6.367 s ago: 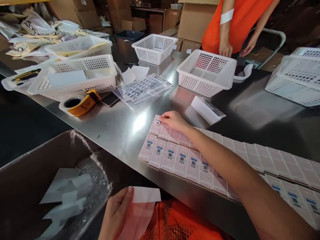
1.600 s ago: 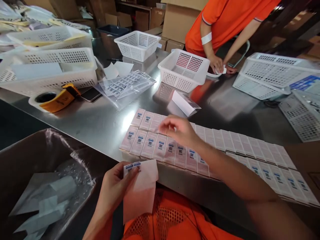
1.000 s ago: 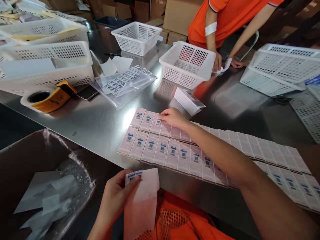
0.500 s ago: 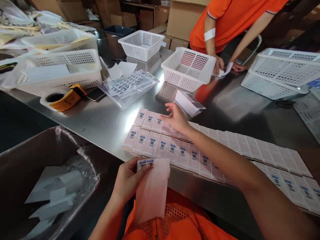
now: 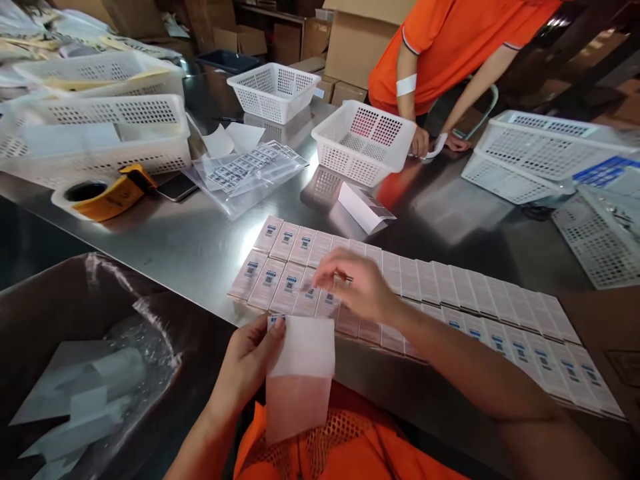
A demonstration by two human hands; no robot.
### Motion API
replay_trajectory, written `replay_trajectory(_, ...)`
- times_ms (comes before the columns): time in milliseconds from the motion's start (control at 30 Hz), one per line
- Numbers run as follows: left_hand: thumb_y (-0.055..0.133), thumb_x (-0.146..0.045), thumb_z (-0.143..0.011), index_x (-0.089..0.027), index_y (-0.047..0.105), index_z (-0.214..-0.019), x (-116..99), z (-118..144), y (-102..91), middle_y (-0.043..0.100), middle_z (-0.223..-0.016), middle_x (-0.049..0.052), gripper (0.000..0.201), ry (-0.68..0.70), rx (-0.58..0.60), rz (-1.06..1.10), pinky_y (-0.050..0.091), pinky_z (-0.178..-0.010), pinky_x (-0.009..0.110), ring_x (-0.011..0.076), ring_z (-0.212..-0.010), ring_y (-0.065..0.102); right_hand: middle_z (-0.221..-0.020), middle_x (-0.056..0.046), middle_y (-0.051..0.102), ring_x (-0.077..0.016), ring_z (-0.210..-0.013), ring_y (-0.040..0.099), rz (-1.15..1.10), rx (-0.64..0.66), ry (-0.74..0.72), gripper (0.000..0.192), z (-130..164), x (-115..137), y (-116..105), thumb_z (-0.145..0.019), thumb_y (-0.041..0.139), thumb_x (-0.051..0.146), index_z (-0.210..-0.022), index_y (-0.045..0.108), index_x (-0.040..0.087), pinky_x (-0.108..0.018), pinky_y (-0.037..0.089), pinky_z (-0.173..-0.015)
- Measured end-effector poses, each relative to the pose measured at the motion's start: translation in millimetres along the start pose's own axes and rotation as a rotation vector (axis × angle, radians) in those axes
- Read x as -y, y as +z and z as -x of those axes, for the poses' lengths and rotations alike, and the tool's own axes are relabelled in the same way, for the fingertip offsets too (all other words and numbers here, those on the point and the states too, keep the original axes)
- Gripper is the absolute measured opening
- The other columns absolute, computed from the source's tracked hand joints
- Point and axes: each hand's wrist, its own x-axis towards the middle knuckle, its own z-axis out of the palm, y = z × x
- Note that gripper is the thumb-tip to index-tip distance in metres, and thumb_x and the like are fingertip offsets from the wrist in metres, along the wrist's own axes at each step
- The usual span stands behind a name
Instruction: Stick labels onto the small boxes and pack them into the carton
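right hand (image 5: 357, 288) off the far box row, back over near pink boxes (image 5: 280, 283), fingertips pinched (label too small to tell) | left hand (image 5: 250, 360) grips label backing sheet (image 5: 300, 373) at table edge, one label left

table: reflective steel (image 5: 200, 247) | behind: stacked cardboard cartons (image 5: 360, 40) | light: overhead glare on steel

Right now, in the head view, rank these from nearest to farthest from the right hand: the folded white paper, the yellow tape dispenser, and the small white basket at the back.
From the right hand:
1. Folded white paper, just beyond the rows of boxes.
2. Yellow tape dispenser, far left on the table.
3. Small white basket, at the back edge.
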Motion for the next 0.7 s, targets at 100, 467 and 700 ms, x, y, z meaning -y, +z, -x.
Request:
replay_trajectory(100,0.066,-0.054,-0.081,-0.014,0.073,-0.083,2,0,-1.2,0.065,-0.071,0.005,0.040,-0.003,0.100,-0.004,0.047,-0.062,0.026,0.0160,-0.063,0.055,-0.083,-0.002,0.068,-0.0133,-0.071,0.058,-0.090,-0.091,0.466,0.026,-31,-42,-22,-0.083,0.068,0.044,-0.087,0.069,0.019,-0.026,0.045,-0.065)
replay_trajectory(467,0.067,-0.058,-0.079,-0.015,0.074,-0.100,19,2,-7.6,0.071,-0.079,0.007,0.048,-0.092,0.088,0.005,0.046,-0.059,0.023,0.0187,-0.069,0.061,-0.067,0.002,0.063,-0.0119,-0.061,0.049,0.110,0.037,0.622,0.024,-49,-98,-28,-0.080,0.062,0.041,-0.076,0.069,0.017,-0.025,0.034,-0.058)
replay_trajectory(700,0.067,-0.054,-0.081,-0.015,0.074,-0.100,18,-1,-5.9,0.072,-0.082,0.007,0.044,-0.089,0.103,0.034,0.048,-0.061,0.023,0.0181,-0.071,0.064,-0.067,0.001,0.063,-0.0126,-0.061,0.050,0.234,0.047,0.624,0.025,-52,-93,-23,-0.083,0.060,0.039,-0.073,0.068,0.018,-0.026,0.031,-0.058)
